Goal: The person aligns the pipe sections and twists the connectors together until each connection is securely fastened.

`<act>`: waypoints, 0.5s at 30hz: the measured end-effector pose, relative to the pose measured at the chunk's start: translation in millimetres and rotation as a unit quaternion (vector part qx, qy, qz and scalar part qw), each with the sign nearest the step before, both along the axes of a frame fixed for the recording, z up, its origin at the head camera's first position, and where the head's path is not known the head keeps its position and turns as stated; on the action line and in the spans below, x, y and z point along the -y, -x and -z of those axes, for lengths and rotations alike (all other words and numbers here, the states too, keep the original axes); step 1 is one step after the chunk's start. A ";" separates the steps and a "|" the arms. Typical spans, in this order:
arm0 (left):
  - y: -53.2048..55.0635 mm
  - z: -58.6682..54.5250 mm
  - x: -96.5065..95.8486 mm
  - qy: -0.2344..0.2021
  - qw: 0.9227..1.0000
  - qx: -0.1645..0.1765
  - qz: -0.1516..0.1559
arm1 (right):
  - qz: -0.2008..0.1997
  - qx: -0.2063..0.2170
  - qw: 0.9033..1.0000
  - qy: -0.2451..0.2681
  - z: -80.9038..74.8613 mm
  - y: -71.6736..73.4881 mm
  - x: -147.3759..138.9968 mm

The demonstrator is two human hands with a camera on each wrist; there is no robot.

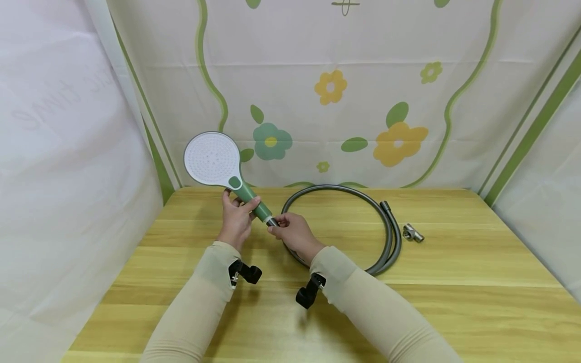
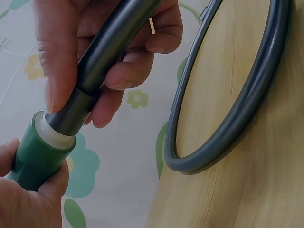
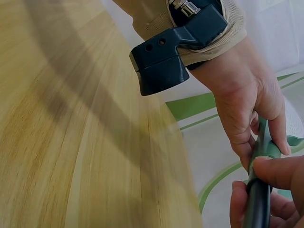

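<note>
Beige sleeves point(image 1: 386, 317) fill the near edge of my head view, a black wrist mount point(image 1: 247, 271) at each cuff. Left hand point(image 1: 235, 222): fingers curled in close, gripping the green handle point(image 1: 247, 195) of the shower head point(image 1: 212, 159). Shower head held up off the tabletop point(image 1: 476, 257), left of centre by the back edge, tilted, white spray face toward me. Right hand point(image 1: 297, 236): fingers and thumb drawn together, pinching the dark coupling point(image 2: 73, 111) on one end of the hose point(image 2: 114, 42). From the left wrist I see the coupling touching the white collar point(image 2: 53, 135) of the handle; whether any thread has caught, I cannot tell. Rest of the hose looped on the tabletop, right of centre, free end at the loop's right side. Metal fitting point(image 1: 412, 233) just beside it, farther right. Flowered curtain point(image 1: 290, 91) behind.
</note>
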State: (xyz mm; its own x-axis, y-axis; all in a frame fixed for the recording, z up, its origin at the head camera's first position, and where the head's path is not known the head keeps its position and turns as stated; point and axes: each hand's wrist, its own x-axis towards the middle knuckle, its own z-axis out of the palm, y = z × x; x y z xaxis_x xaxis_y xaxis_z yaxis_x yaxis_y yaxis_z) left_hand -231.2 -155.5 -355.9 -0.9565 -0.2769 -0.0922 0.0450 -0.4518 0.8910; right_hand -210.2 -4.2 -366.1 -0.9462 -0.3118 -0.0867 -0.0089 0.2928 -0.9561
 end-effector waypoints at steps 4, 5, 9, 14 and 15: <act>-1.1 0.5 -2.2 0.008 1.000 -0.004 -0.006 | 0.006 0.000 1.000 0.002 1.2 0.0 0.5; -1.5 0.4 -2.7 0.008 1.000 -0.006 -0.006 | 0.008 0.001 1.000 0.004 1.3 0.0 0.5; -1.9 0.0 -3.1 0.014 1.000 -0.010 -0.003 | 0.006 0.005 1.000 0.013 1.1 -0.1 -0.1; -1.5 0.3 -1.8 0.022 1.000 0.001 -0.001 | -0.003 0.006 1.000 0.012 0.3 -0.3 -1.2; -1.6 0.4 -1.6 0.023 1.000 0.004 0.000 | -0.005 0.006 1.000 0.011 0.3 -0.4 -1.4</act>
